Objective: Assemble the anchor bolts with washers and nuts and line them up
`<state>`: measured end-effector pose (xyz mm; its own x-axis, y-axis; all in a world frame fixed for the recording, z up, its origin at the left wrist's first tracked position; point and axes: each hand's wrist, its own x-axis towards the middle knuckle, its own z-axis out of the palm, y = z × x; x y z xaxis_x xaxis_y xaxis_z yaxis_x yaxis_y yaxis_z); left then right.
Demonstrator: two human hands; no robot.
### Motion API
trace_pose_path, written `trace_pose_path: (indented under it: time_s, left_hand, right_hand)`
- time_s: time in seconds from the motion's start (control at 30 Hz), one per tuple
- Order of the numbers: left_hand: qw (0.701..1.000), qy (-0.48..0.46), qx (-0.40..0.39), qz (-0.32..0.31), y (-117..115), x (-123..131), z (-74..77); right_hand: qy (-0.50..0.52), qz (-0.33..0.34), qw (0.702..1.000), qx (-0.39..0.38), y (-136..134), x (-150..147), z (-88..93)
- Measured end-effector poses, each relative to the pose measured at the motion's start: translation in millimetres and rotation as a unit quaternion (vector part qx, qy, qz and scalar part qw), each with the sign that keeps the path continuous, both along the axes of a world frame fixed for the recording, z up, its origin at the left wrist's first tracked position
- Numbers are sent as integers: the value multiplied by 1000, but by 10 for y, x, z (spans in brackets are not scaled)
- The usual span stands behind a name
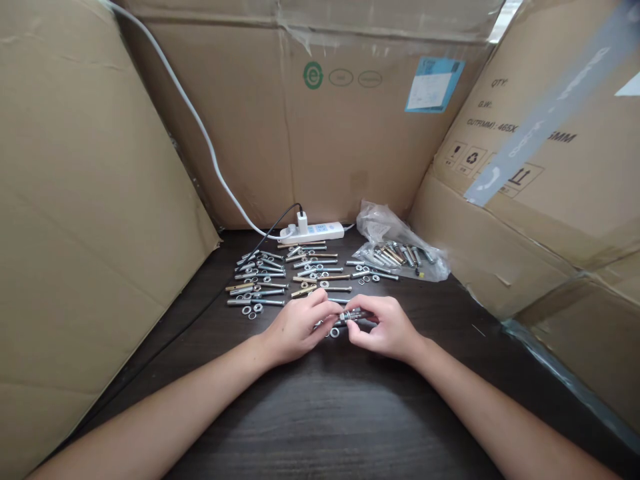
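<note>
My left hand (299,325) and my right hand (384,327) meet over the dark wooden table (320,413), both pinched on one silver expansion bolt (353,315) held level between them. The left fingers grip its left end, the right fingers its right end. A loose washer (334,332) lies just under the hands. Beyond the hands lie rows of several bolts, sleeves, nuts and washers (280,277).
A clear plastic bag of bolts (400,250) lies at the back right. A white power strip (313,232) with a plugged charger and a white cable sits against the back cardboard box (325,113). Large cardboard boxes wall in the left (80,220) and right (540,200).
</note>
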<state>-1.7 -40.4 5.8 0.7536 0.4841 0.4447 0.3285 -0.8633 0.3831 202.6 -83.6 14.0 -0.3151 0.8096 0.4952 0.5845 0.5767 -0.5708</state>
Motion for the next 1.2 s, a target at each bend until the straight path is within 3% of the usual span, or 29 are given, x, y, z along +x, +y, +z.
trace_pose_path:
  time_s: [0.37,0.6,0.77,1.2]
  left_hand:
    - [999,44,5,2,-6,14,54]
    - [1000,-18,10,6,-26,3,21]
    - [999,-8,31,-6,-23,4,-6]
    - [998,51,32,-21,-19,14,122]
  right_hand:
    - [1,4,1000,7,1,9,-2]
    - [2,-1,1000,2,-8,-5,21]
    - [-2,4,1000,1,-4,0,10]
    - [-10,2,1000,7,-10,5,2]
